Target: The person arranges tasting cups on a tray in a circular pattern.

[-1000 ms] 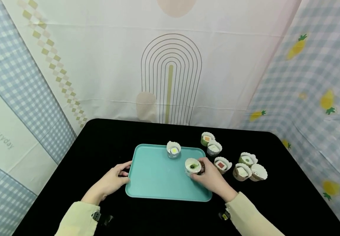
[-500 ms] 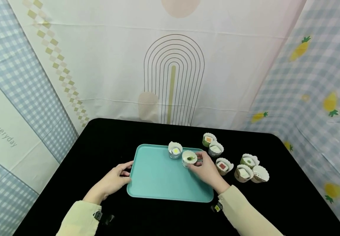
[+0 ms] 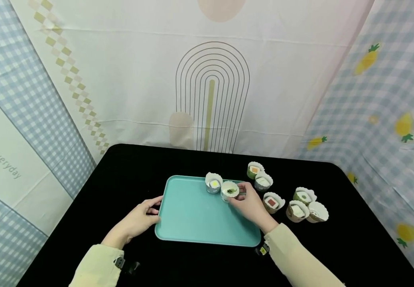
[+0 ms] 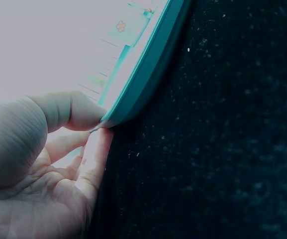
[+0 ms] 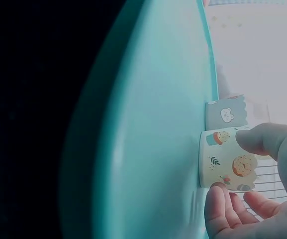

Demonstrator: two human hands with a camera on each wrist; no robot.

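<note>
A teal tray (image 3: 207, 223) lies on the black table. My left hand (image 3: 137, 221) pinches its left rim between thumb and fingers; the left wrist view shows the thumb (image 4: 83, 112) over the edge. On the tray's back part, my right hand (image 3: 250, 203) holds a cream paper cupcake cup (image 5: 228, 159) printed with a doughnut, thumb on one side and fingers on the other. Inside this cup (image 3: 229, 191) is something white and green. Close on its left stands a grey-blue paper cup (image 3: 213, 183) with a bear print and a white piece with a yellow centre.
Right of the tray stand several more filled paper cups: a green one (image 3: 255, 170) and a grey one (image 3: 263, 181) at the back, a brown one (image 3: 273, 203) near my right wrist, and a cluster with another brown cup (image 3: 296, 211). A patterned curtain (image 3: 138, 79) hangs behind the table.
My right hand has carried the cream cup back and slightly left across the tray, up beside the grey-blue cup. The left hand keeps its hold on the tray.
</note>
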